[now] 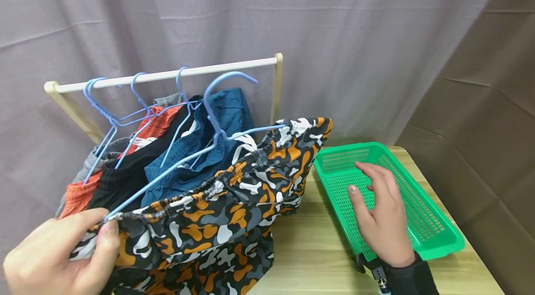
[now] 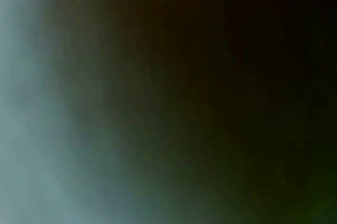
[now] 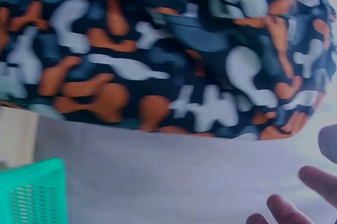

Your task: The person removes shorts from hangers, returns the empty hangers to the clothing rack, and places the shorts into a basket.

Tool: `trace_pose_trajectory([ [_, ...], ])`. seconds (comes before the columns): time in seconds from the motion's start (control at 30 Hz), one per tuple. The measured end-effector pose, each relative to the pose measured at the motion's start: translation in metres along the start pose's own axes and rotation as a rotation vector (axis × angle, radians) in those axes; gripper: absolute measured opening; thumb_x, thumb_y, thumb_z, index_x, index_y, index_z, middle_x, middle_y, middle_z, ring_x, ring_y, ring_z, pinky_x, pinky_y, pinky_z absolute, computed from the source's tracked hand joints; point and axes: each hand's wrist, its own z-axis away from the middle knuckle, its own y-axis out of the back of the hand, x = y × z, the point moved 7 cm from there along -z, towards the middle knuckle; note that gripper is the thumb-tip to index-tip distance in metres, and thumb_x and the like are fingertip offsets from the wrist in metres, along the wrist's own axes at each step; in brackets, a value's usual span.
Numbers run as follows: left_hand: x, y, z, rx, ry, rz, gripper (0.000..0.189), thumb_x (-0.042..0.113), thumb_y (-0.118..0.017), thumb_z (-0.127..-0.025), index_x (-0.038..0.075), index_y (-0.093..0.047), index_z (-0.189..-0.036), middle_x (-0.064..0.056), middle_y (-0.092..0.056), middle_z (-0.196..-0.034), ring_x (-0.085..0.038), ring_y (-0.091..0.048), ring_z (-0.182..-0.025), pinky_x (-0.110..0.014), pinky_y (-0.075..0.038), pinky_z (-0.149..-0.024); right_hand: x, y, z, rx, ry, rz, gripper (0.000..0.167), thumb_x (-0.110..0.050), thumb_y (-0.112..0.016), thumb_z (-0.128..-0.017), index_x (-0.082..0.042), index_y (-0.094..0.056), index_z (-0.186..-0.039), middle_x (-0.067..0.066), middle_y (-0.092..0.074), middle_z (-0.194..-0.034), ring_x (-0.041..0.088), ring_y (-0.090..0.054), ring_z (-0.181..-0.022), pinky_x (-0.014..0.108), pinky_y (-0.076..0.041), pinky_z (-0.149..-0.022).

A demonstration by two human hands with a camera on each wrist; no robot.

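Camouflage-patterned shorts (image 1: 234, 211) in black, orange, grey and white hang from a blue hanger (image 1: 167, 172) by their elastic waistband. At the lower left my left hand (image 1: 62, 251) pinches the waistband and the hanger's end between thumb and fingers. The hanger's hook stands up free, in front of the rack's rail. My right hand (image 1: 382, 218) is over the green basket (image 1: 443, 244), fingers spread and holding nothing. In the right wrist view its fingertips (image 3: 284, 211) are apart from the shorts. The left wrist view is dark and blurred.
Behind the shorts stands a small clothes rack with a white rail (image 1: 234, 66) and wooden posts. Blue shorts (image 1: 230, 104), black shorts (image 1: 125, 179) and orange shorts (image 1: 81, 195) hang there on blue hangers. A wooden table (image 1: 309, 248) lies below, grey curtain (image 1: 355, 44) behind.
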Motion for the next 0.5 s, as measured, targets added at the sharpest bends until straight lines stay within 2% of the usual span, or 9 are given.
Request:
trace_pose_trajectory([
  [0.07,0.040,-0.007,-0.028,0.044,0.015,-0.031,0.045,0.043,-0.066,-0.101,0.005,-0.075,-0.079,-0.006,-0.061,-0.061,-0.018,-0.048,-0.051,-0.013,-0.035,-0.061,0.001,0.009,-0.007,0.027,-0.019,-0.038,0.051,-0.002,-0.068,-0.104,-0.005,-0.060,-0.155,0.021,-0.056,-0.150,0.025,-0.054,-0.132,0.018,-0.036,-0.102],
  [0.13,0.064,-0.012,-0.043,0.105,0.034,-0.044,0.054,0.047,-0.062,-0.103,0.003,-0.072,-0.073,-0.012,-0.061,-0.061,-0.020,-0.049,-0.053,-0.012,-0.036,-0.066,0.001,0.017,-0.013,0.044,-0.024,-0.081,0.051,-0.005,-0.065,-0.107,-0.007,-0.058,-0.158,0.017,-0.055,-0.154,0.014,-0.052,-0.136,0.017,-0.036,-0.104],
  [0.17,0.071,-0.015,-0.047,0.104,0.032,-0.032,0.055,0.046,-0.061,-0.104,0.002,-0.071,-0.073,-0.013,-0.060,-0.060,-0.019,-0.049,-0.053,-0.012,-0.036,-0.067,0.000,0.020,-0.015,0.051,-0.022,-0.108,0.050,-0.006,-0.063,-0.108,-0.007,-0.058,-0.158,0.014,-0.055,-0.154,0.011,-0.051,-0.136,0.018,-0.036,-0.105],
  [0.23,0.077,-0.021,-0.051,0.099,0.011,-0.008,0.056,0.046,-0.059,-0.105,0.001,-0.070,-0.072,-0.012,-0.060,-0.059,-0.020,-0.047,-0.050,-0.020,-0.035,-0.057,-0.001,0.024,-0.020,0.050,-0.015,-0.153,0.049,-0.007,-0.062,-0.110,-0.008,-0.058,-0.158,0.009,-0.055,-0.155,0.007,-0.051,-0.138,0.019,-0.038,-0.106],
  [0.3,0.078,-0.028,-0.048,0.091,-0.010,0.012,0.054,0.045,-0.060,-0.105,0.003,-0.071,-0.073,-0.010,-0.061,-0.059,-0.020,-0.047,-0.048,-0.030,-0.034,-0.052,-0.003,0.025,-0.023,0.028,-0.008,-0.186,0.048,-0.009,-0.061,-0.111,-0.008,-0.057,-0.159,0.005,-0.055,-0.156,0.009,-0.050,-0.140,0.021,-0.038,-0.107],
  [0.4,0.077,-0.037,-0.042,0.047,-0.017,0.022,0.051,0.044,-0.060,-0.105,0.005,-0.074,-0.075,-0.007,-0.065,-0.063,-0.020,-0.049,-0.050,-0.032,-0.037,-0.053,-0.005,0.023,-0.027,-0.016,-0.002,-0.202,0.047,-0.011,-0.060,-0.112,-0.009,-0.057,-0.159,0.005,-0.054,-0.157,0.012,-0.050,-0.139,0.024,-0.037,-0.110],
  [0.5,0.078,-0.046,-0.039,-0.035,-0.009,0.010,0.050,0.044,-0.058,-0.107,0.008,-0.075,-0.078,-0.004,-0.067,-0.066,-0.017,-0.051,-0.053,-0.033,-0.040,-0.054,-0.005,0.020,-0.030,-0.058,0.008,-0.198,0.044,-0.010,-0.059,-0.113,-0.009,-0.060,-0.157,0.007,-0.055,-0.157,0.013,-0.048,-0.141,0.024,-0.035,-0.112],
])
